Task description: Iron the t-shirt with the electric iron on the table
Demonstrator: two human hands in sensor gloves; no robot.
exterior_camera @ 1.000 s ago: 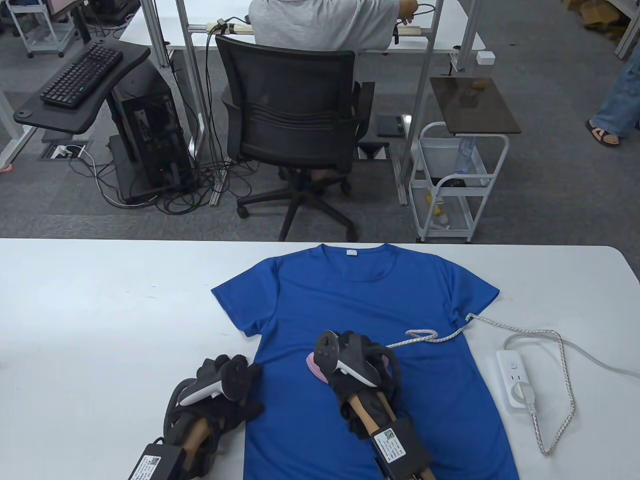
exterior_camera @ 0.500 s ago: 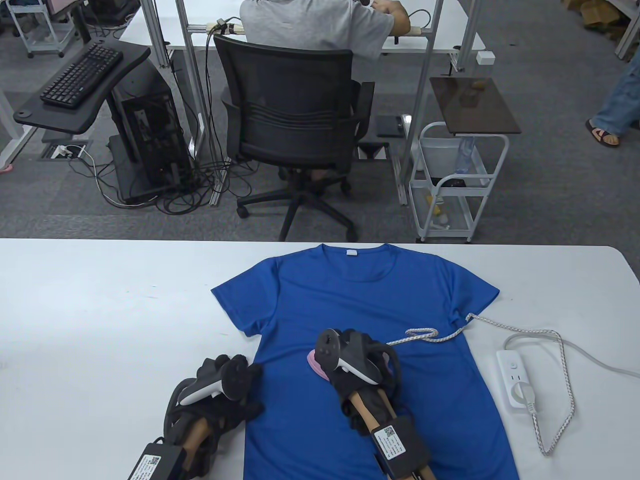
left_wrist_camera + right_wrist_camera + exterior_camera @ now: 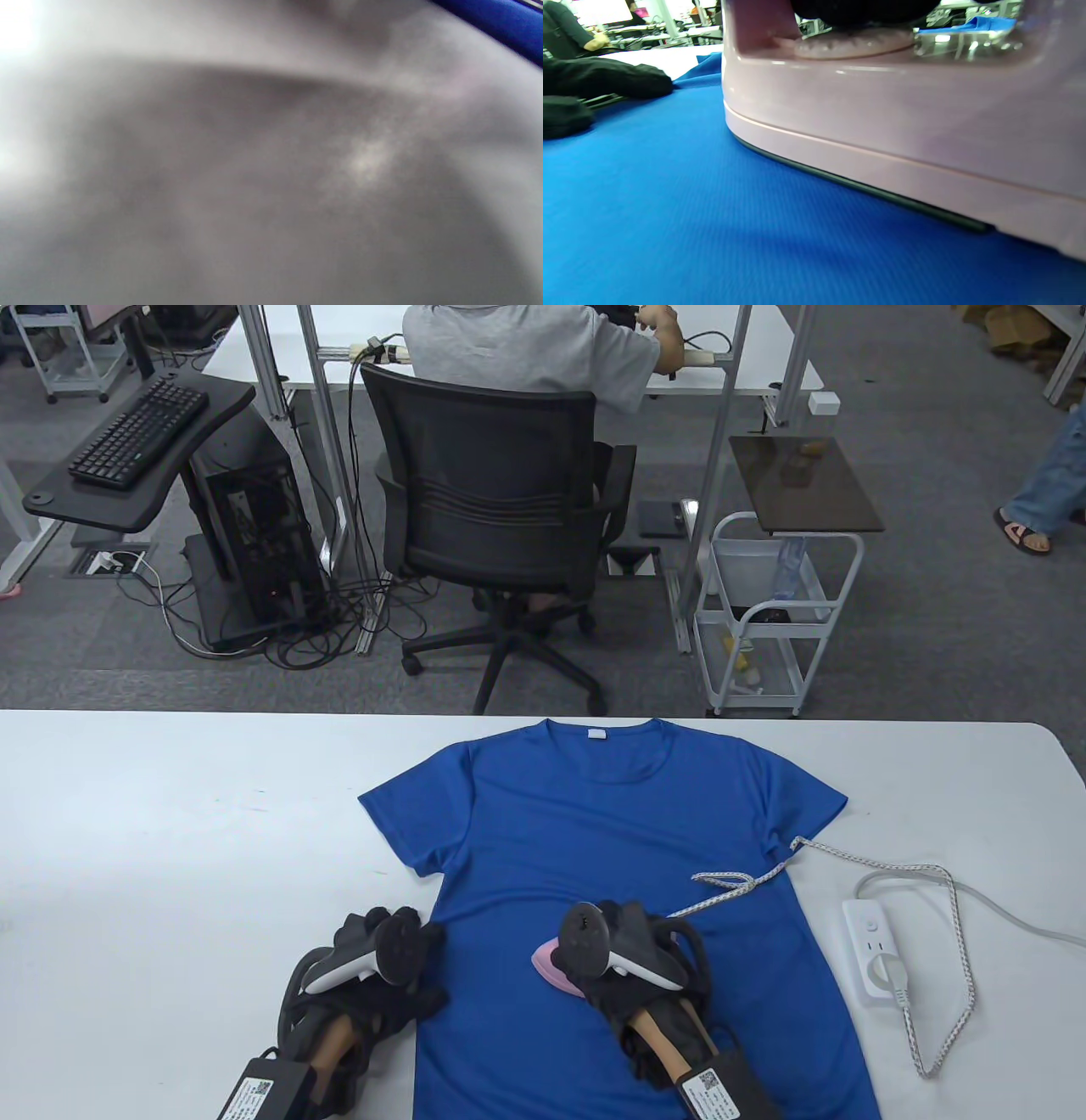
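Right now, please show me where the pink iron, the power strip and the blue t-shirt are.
pink iron [image 3: 882,127]: right wrist view, side of body.
power strip [image 3: 872,937]: table view, top face.
blue t-shirt [image 3: 594,814]: table view, chest area.

Table view high overhead; wrist views low, close, sharing blue t-shirt [image 3: 670,203].

A: Where does everything lie relative to the t-shirt [image 3: 611,848]?

B: The t-shirt lies flat on the table [image 3: 170,831], collar toward the far edge. The iron [image 3: 556,965] rests on its lower middle, under the right hand [image 3: 632,959]. The left hand [image 3: 382,976] rests at its left hem edge, partly on the table.

A: And to the t-shirt's right?

B: The cord [image 3: 857,861] runs from the iron across the t-shirt's right side onto the table, looping to the power strip [image 3: 874,954], which lies just beside the t-shirt's right edge.

A: Behind it?

B: An office chair [image 3: 501,509] stands beyond the table's far edge.
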